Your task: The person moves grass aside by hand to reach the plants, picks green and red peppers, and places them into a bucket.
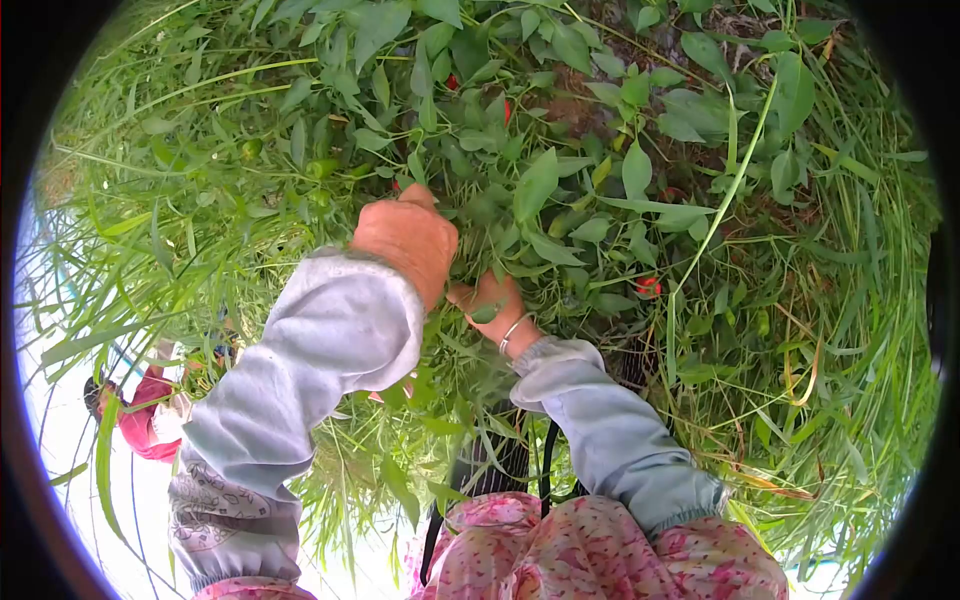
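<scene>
My left hand (408,238) is closed, back of the hand up, in among the pepper plants. A bit of red pepper (396,186) shows just beside its fingers; what they hold is hidden. Lower and to the right, my right hand (498,308) is curled among stems, with a leaf (484,314) across its fingers. Whatever it holds I cannot make out. A pale bracelet (512,334) circles the right wrist. Green peppers (322,168) hang left of my left hand. Red peppers (648,287) show to the right and above, partly behind leaves.
Tall grass (870,300) crowds the plants on both sides, and one long blade (735,180) arches across the right. Dark mulch or soil (575,95) shows through at the top. Another person (150,410) in a red top is at the far left.
</scene>
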`<state>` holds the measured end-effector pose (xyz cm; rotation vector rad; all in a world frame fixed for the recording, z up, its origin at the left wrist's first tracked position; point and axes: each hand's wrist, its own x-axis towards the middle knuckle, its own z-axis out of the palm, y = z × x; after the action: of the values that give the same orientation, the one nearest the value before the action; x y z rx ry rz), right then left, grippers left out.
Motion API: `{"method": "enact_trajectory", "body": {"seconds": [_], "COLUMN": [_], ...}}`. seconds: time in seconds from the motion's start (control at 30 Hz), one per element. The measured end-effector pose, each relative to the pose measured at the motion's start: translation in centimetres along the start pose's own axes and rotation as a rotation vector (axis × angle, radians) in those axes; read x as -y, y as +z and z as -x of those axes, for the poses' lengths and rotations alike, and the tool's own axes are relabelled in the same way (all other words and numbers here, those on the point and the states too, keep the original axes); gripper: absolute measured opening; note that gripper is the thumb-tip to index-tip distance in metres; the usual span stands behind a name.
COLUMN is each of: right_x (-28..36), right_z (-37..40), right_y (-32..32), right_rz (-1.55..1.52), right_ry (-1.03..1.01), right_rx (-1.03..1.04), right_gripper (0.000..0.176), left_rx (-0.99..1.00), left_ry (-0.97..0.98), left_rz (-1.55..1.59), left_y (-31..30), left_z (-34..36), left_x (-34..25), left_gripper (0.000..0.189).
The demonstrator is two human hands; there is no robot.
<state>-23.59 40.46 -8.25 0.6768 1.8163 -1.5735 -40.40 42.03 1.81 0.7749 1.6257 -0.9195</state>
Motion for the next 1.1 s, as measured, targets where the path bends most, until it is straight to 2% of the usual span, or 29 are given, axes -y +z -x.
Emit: {"method": "enact_trajectory", "body": {"seconds": [0.1,0.13,0.2,0.23,0.33,0.4,0.47,0.53,0.6,0.63,0.7,0.73,0.83,0.87,0.97,1.0,1.07,1.1], "right_x": [0.4,0.1,-0.5,-0.8,-1.9,-1.5,-0.6,-0.5,-0.9,-1.1,-1.3,-1.2,-0.8,-0.6,-1.3,-1.4,-1.5,-1.5], "right_z": [0.2,0.0,-0.3,-0.3,-0.4,-0.3,-0.2,-0.1,-0.3,-0.4,-0.2,-0.2,-0.1,-0.1,-0.3,-0.2,-0.2,-0.2], "right_y": [-0.5,-0.4,-0.2,0.1,1.7,1.5,0.4,0.1,0.5,0.7,0.9,1.0,0.1,-0.1,1.0,1.2,1.5,1.3], "right_rz": [-0.098,-0.103,-0.117,-0.179,-0.374,-0.475,-0.518,-0.544,-0.457,-0.413,-0.511,-0.561,-0.402,-0.417,-0.703,-0.732,-0.791,-0.718], "right_ry": [-0.095,-0.128,-0.187,-0.178,-0.136,-0.088,-0.037,0.013,0.037,0.047,-0.007,-0.037,-0.019,0.005,-0.016,-0.024,-0.039,-0.035], "right_rx": [-0.063,-0.030,0.040,0.035,0.028,0.045,0.095,0.156,0.127,0.113,0.060,0.037,0.092,0.111,0.075,0.055,0.019,0.059], "right_gripper": [0.038,0.037,0.037,0.036,0.034,0.036,0.038,0.037,0.036,0.035,0.034,0.033,0.034,0.034,0.033,0.033,0.034,0.037], "left_rx": [-0.026,-0.070,-0.237,-0.324,-0.409,-0.453,-0.519,-0.670,-0.797,-0.769,-0.682,-0.701,-0.754,-0.482,-0.482,-0.535,-0.603,-0.639], "left_ry": [0.111,0.069,0.162,0.205,0.269,0.225,0.196,0.265,0.285,0.206,0.024,-0.006,-0.189,-0.053,-0.094,-0.215,-0.170,-0.151], "left_rz": [0.069,0.169,0.430,0.561,0.798,0.753,0.787,0.994,1.188,1.477,2.048,2.280,2.549,2.560,2.711,2.682,2.701,2.708], "left_y": [1.0,1.6,2.6,2.8,3.4,4.2,4.9,6.5,8.1,8.8,10.3,11.4,14.3,15.8,16.1,15.7,14.6,14.5], "left_z": [0.8,1.2,2.9,3.7,5.7,7.1,8.5,8.9,9.2,9.4,9.8,9.7,10.0,10.4,10.5,10.5,10.7,11.0], "left_x": [1.8,2.3,4.0,4.7,5.7,5.6,5.3,5.5,6.1,6.3,6.5,6.4,6.9,8.5,8.1,7.5,7.1,7.1], "left_gripper": [0.031,0.032,0.031,0.031,0.030,0.031,0.032,0.033,0.032,0.030,0.026,0.024,0.026,0.037,0.045,0.048,0.047,0.046]}}
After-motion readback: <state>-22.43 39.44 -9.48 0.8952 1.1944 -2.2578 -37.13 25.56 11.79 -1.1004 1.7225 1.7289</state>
